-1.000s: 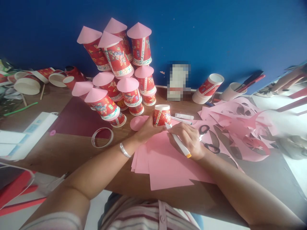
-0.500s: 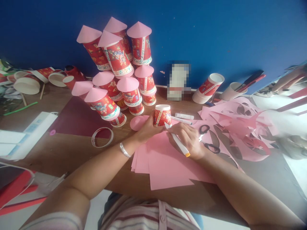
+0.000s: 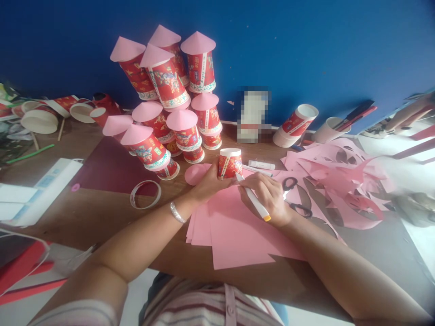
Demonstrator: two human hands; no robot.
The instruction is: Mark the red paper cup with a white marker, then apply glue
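My left hand (image 3: 208, 181) grips a red patterned paper cup (image 3: 230, 163) that stands upside down on a stack of pink paper sheets (image 3: 234, 231). My right hand (image 3: 268, 195) is closed on a white marker with an orange end (image 3: 254, 202), its tip against the cup's base on the right side. A pink paper circle (image 3: 194, 174) lies just left of the cup. Black-handled scissors (image 3: 295, 197) lie right of my right hand.
A pile of red cups topped with pink paper cones (image 3: 166, 99) stands behind the hands against a blue wall. A tape ring (image 3: 145, 194) lies at the left, pink paper scraps (image 3: 343, 181) at the right, more cups (image 3: 296, 124) and a glue stick (image 3: 261, 165) behind.
The marker tip has shifted very slightly along the cup's base. Both hands otherwise stay where they were.
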